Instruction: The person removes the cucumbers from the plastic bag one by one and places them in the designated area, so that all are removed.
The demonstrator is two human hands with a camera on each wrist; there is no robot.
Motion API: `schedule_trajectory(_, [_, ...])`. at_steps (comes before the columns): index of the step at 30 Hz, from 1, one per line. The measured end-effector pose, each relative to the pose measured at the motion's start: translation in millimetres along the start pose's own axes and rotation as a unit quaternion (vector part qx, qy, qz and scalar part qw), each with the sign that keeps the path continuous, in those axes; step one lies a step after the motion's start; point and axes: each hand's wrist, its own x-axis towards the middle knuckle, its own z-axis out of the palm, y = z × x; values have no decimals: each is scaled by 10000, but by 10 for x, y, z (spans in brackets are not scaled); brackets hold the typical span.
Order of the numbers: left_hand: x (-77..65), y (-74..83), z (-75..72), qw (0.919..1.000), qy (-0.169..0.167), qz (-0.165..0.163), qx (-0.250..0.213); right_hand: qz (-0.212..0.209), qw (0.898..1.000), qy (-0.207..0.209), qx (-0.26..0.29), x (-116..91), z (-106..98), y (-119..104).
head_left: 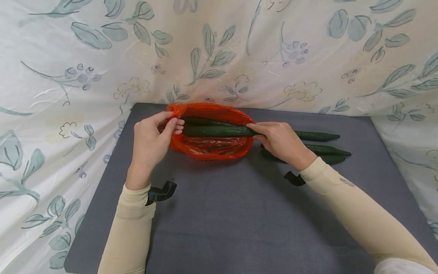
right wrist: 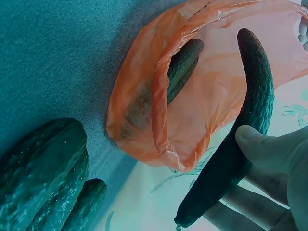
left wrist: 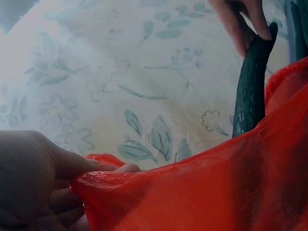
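A red plastic bag [head_left: 219, 155] stands open near the back of the dark table. My left hand [head_left: 150, 139] pinches its left rim between thumb and fingers, as the left wrist view also shows with the gathered red film [left wrist: 115, 185]. With thumb and fingers, my right hand [head_left: 278, 140] grips a long green cucumber [head_left: 222, 131] by its right end. This cucumber lies across the bag's mouth, its other end pointing toward my left hand. Inside the bag, another cucumber [right wrist: 182, 72] shows in the right wrist view. The bag's lower part is partly hidden by its folds.
To the right of the bag, several cucumbers [head_left: 326, 149] lie on the table [head_left: 219, 213], partly behind my right hand. A floral cloth [head_left: 239, 49] hangs behind the table and along its sides. Each wrist carries a black camera mount [head_left: 162, 191].
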Motion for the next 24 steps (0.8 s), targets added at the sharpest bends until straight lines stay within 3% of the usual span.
schedule_trajectory(24, [-5, 6, 13, 10000, -49, -79, 28, 26, 9996, 297, -4, -272, -174, 112])
